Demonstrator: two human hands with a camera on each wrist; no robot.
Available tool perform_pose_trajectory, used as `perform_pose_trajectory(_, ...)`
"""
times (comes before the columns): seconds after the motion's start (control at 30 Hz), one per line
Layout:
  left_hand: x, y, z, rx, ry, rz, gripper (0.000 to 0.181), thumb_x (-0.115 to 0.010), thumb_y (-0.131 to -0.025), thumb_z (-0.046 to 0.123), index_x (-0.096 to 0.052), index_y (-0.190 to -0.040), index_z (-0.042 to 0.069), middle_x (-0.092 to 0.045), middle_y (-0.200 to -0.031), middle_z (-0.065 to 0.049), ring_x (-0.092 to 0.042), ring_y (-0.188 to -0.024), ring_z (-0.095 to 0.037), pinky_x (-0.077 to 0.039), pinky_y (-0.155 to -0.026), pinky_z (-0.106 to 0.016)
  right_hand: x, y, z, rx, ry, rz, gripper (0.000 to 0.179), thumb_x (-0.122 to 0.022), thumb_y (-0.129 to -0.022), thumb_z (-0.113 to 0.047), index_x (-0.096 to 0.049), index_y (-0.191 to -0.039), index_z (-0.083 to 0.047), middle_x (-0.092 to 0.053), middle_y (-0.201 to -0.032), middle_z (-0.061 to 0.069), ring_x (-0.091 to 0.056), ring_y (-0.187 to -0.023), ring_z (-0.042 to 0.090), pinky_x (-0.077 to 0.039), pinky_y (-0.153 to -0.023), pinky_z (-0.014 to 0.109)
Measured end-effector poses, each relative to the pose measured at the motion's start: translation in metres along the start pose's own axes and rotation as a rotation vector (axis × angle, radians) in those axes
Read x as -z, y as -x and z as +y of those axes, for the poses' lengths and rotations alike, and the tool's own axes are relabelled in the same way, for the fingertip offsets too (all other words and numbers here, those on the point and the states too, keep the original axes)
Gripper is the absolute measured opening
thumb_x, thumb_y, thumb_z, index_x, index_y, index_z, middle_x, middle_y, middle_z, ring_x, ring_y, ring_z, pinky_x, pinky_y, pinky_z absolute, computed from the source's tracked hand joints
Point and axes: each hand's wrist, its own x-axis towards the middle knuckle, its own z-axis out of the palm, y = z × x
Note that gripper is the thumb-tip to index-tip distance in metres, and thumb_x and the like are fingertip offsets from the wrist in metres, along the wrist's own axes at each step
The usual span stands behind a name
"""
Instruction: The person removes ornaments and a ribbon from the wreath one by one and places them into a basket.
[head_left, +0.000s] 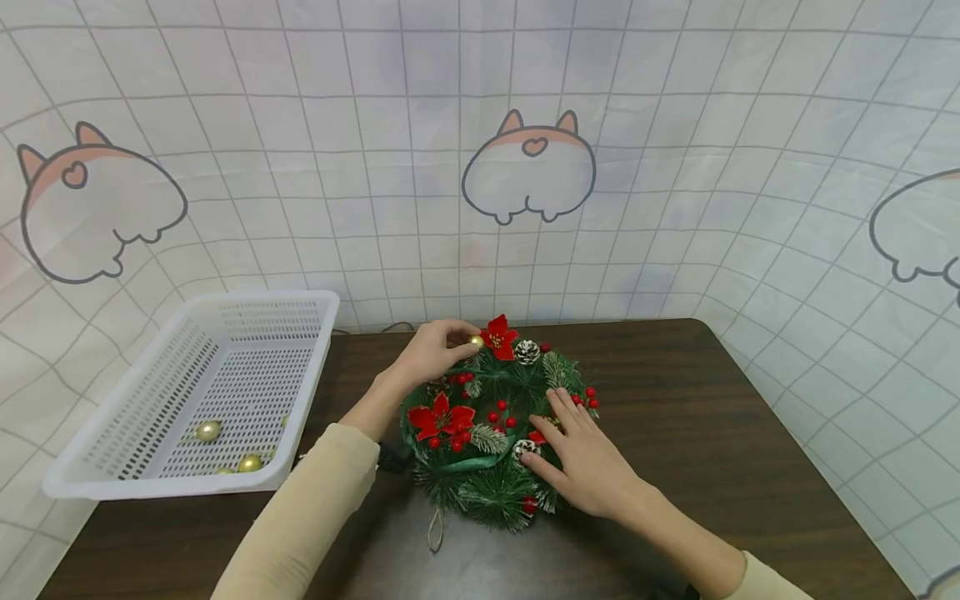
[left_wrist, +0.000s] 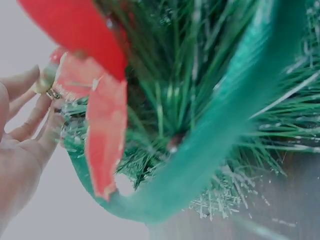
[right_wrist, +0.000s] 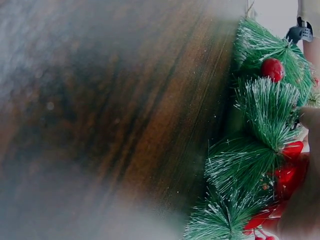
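A green wreath (head_left: 498, 492) with red poinsettias, red berries and frosted pine cones lies on the table. At its far left side my left hand (head_left: 433, 352) pinches a small gold ball (head_left: 477, 341) between thumb and fingers, beside a red poinsettia (head_left: 499, 337). In the left wrist view the gold ball (left_wrist: 45, 82) shows near the fingertips, next to the greenery. My right hand (head_left: 588, 462) rests on the wreath's right side with fingers spread, next to a pine cone (head_left: 525, 448). The right wrist view shows only part of that hand, by the frosted needles (right_wrist: 270, 107).
A white plastic basket (head_left: 315, 367) stands on the left of the dark wood table (head_left: 697, 450), with several gold balls (head_left: 208, 431) in it. A patterned cloth (head_left: 420, 167) hangs behind and beside the table. A string loop (head_left: 435, 533) lies at the wreath's near edge.
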Motion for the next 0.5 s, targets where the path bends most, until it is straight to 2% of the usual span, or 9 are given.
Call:
perform_pose_trajectory(0.2, 0.007, 0.002, -0.001, -0.001, 0.047, 0.03, 0.033, -0.064, -0.105, 0.022, -0.066, -0.133, 0.005, -0.068, -0.123, -0.007, -0.063, -0.114, -0.025, -0.053, -0.097, -0.043, 0.0, 0.0, 0.0, 0.0, 0.004, 0.004, 0.068, -0.047, -0.105, -0.058, -0.058, -0.144, -0.004, -0.026, -0.163, 0.026, -0.015, -0.153, 0.04, -0.019, -0.121, 0.058)
perform_pose_trajectory(0.5, 0.015, 0.004, -0.005, 0.071, 0.081, 0.07, 0.035, -0.061, -0.106, 0.028, -0.064, -0.136, 0.009, -0.066, -0.128, -0.008, -0.061, -0.119, -0.027, -0.054, -0.094, -0.045, 0.0, 0.0, -0.001, -0.001, 0.004, 0.002, 0.068, -0.047, -0.105, -0.058, -0.057, -0.145, -0.004, -0.026, -0.163, 0.026, -0.015, -0.154, 0.04, -0.018, -0.121, 0.057)
